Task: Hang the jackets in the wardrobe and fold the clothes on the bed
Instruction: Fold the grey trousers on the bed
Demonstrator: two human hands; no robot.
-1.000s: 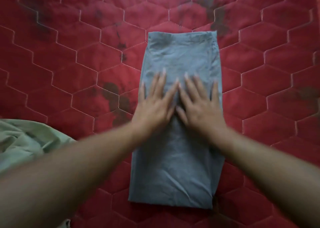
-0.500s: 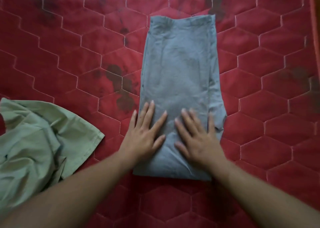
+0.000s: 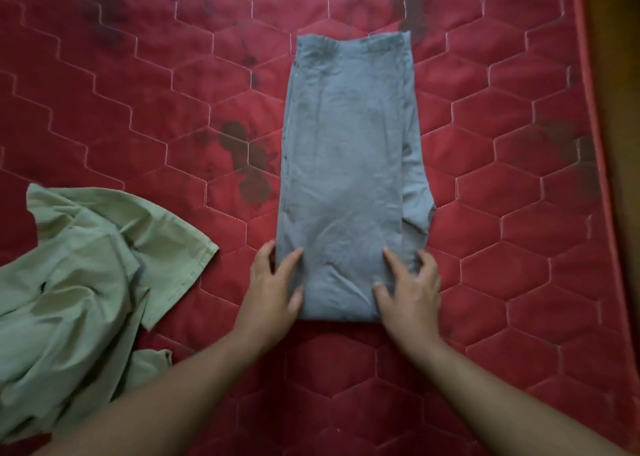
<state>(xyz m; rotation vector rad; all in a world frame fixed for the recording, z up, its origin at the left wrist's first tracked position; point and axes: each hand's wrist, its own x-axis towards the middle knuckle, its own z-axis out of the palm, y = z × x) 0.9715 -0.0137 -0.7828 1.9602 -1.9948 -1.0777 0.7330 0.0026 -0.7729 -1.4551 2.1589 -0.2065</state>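
A red bed point(image 3: 138, 109) quilted in hexagons fills the view, with dark stains point(image 3: 242, 150) near its middle. A grey garment point(image 3: 346, 161), folded into a long narrow strip, lies flat on the bed right of centre, running from the near side to the far side, with an under layer showing along its right edge. A crumpled pale green garment point(image 3: 79, 282) lies on the bed at the lower left, well apart from the grey one. The left hand point(image 3: 273, 289) rests on the near left corner of the grey garment, its fingers point(image 3: 293, 258) spread wide and fairly straight, straddling the edge. The right hand point(image 3: 408, 292) sits on the near right corner, fingers point(image 3: 388, 258) bent with tips on the cloth; I cannot tell whether they pinch it
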